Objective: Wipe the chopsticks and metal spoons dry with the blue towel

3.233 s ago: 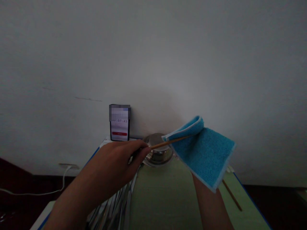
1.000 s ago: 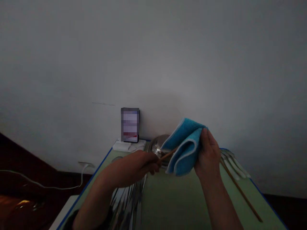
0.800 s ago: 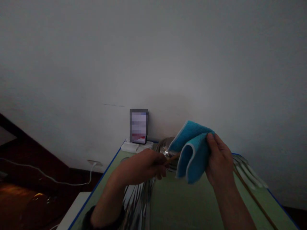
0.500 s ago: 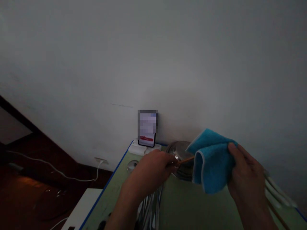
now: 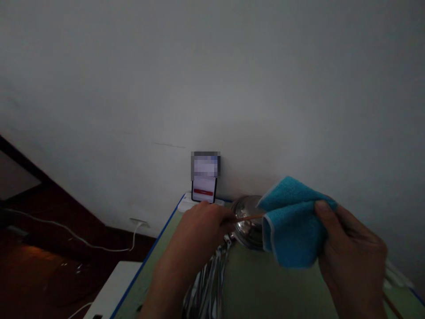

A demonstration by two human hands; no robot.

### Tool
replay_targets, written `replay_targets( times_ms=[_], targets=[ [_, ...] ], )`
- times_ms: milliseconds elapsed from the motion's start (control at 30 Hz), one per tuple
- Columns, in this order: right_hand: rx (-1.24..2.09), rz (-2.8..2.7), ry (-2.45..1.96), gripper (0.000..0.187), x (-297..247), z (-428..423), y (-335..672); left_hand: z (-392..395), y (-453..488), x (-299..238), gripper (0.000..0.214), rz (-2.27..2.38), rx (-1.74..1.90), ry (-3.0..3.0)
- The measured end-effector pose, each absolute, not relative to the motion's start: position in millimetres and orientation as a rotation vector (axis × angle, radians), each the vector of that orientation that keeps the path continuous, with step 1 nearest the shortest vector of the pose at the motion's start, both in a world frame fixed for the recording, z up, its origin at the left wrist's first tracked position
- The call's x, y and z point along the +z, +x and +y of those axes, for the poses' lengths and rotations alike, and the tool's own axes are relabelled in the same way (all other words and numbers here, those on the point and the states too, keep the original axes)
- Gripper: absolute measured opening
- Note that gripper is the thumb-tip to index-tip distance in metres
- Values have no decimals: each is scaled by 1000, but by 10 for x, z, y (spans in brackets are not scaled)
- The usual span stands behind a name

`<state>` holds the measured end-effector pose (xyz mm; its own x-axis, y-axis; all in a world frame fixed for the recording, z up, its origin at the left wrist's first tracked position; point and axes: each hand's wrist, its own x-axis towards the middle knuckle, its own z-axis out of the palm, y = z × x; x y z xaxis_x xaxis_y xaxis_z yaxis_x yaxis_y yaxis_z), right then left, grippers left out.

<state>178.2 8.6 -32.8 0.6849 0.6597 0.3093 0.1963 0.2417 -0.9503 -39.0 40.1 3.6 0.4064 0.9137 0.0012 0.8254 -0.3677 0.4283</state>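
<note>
Nearest, at 6 o'clock of the left hand (image 5: 202, 226): a heap of shiny metal cutlery (image 5: 207, 285) on the pale green, blue-edged table top (image 5: 259, 288). The left hand is pinched shut on one end of a thin brown wooden chopstick (image 5: 248, 217). The chopstick points to 3 o'clock, its far end hidden in a folded bright blue terry cloth (image 5: 292, 226). The right hand (image 5: 352, 257), at 3 o'clock, is clamped on the cloth. Hands are apart.

Behind the chopstick: a round steel bowl (image 5: 247, 226). At 12 o'clock: a black phone (image 5: 204, 181), upright against the white wall (image 5: 212, 88).
</note>
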Motion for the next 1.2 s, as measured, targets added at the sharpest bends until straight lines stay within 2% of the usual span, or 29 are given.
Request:
replay_targets(
  times_ms=[100, 233, 500, 967, 1200],
  targets=[
    [523, -710, -1298, 32, -220, 102, 1781, 407, -406, 50, 19, 1486, 343, 2347],
    [832, -720, -1115, 28, -90, 76, 1869, 392, -414, 47, 20, 1215, 337, 2391],
    [836, -780, -919, 28, -88, 56, 1954, 348, -289, 55, 21, 699, 176, 2096],
    [533, -839, -1262, 34, -103, 95, 1984, 242, -255, 106, 24, 1272, 162, 2470],
    [750, -804, -907, 28, -112, 158, 2132, 274, -113, 124, 32, 1036, 376, 2451]
  ],
)
